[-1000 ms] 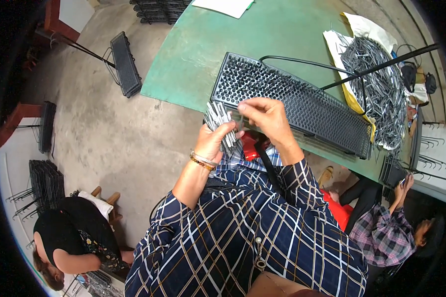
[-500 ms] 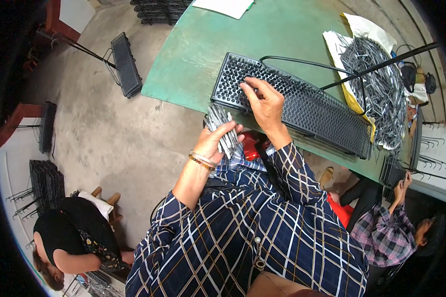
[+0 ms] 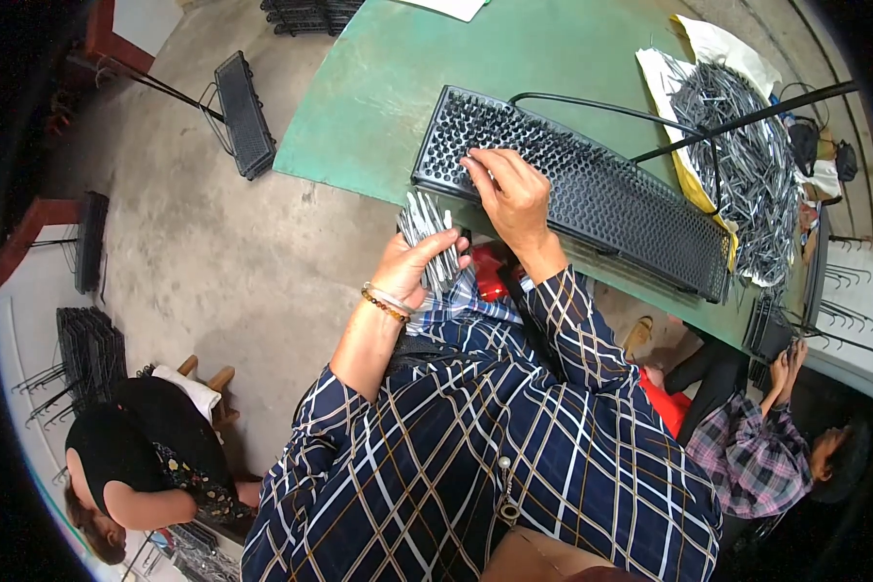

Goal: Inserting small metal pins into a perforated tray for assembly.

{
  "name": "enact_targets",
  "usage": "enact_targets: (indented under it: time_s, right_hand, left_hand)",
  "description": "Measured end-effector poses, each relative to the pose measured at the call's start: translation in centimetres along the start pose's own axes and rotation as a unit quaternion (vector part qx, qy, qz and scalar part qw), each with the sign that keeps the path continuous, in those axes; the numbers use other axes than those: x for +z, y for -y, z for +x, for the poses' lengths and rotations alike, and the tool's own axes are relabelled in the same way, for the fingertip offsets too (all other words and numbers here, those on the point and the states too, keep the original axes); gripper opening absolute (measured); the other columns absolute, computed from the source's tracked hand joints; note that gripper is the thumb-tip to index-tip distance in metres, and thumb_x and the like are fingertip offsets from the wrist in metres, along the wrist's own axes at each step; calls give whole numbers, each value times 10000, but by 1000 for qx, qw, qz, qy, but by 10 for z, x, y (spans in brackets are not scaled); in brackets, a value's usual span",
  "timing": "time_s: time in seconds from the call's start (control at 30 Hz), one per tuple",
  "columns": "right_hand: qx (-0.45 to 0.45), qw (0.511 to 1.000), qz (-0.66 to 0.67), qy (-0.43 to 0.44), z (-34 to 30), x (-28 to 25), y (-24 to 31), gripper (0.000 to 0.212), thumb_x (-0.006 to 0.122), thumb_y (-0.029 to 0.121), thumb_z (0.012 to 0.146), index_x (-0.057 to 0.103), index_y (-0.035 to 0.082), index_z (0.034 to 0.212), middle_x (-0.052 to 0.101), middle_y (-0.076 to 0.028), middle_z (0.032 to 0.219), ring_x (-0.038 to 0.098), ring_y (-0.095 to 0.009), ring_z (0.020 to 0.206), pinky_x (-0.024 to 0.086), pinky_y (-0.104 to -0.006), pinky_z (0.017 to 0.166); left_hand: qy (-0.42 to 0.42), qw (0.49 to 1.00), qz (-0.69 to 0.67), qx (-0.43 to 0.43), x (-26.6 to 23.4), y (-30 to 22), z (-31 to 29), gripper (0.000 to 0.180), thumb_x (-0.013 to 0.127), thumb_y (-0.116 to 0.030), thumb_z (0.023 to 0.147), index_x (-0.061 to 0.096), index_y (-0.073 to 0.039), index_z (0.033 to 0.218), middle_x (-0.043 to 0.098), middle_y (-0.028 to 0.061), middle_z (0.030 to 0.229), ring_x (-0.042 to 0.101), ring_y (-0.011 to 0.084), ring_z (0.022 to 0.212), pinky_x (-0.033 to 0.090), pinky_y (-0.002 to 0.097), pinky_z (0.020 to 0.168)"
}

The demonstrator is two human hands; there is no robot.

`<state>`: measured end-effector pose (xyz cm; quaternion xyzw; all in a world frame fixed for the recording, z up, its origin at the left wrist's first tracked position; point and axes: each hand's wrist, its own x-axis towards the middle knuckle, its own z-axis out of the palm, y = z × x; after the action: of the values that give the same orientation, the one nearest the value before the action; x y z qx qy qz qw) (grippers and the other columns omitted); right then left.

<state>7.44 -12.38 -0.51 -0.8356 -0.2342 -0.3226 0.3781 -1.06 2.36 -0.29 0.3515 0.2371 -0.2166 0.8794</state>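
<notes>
A bundle of thin grey and silver rods (image 3: pixel 423 215) is gripped in my left hand (image 3: pixel 405 270), thumb across them, just off the near edge of the green table. On that table lies a long black rack (image 3: pixel 640 228) with rows of round holes or sockets. Over its left part is my right hand (image 3: pixel 520 199), thumb and fingertips pinched together close to the sockets. Whatever sits in that pinch is too small to make out. Dark upright tips stick up from the rack's left part.
An open white and yellow sack (image 3: pixel 662 87) on the green table (image 3: pixel 349 116) holds a heap of similar rods (image 3: pixel 737 165). A black metal bar (image 3: pixel 766 118) crosses above. Another rack (image 3: pixel 245 116) is at the left. One person sits lower left, another lower right.
My right hand has shifted slightly left and up along the rack, still pinched. The bundle stays in my left hand, its rods fanned a little differently. The whole view has shifted slightly.
</notes>
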Motion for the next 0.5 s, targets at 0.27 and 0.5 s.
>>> enact_targets:
  time_s: [0.27,0.5]
  right_hand:
    - [45,999,-4,29,8,-12,4,109,710,72,756,667,29,846,659,-90,779,640,-224,653,497,-309,539]
    - [33,998,25,42,-2,11,4,107,707,69,760,667,20,847,660,-91,776,639,-224,646,498,-304,538]
  left_hand:
    - [24,999,11,-20,7,4,0,154,687,-20,789,596,-21,914,637,75,829,649,186,738,577,326,617]
    - [-14,1000,-16,-14,-10,6,0,184,692,-21,787,589,-27,940,639,72,820,655,194,744,576,325,614]
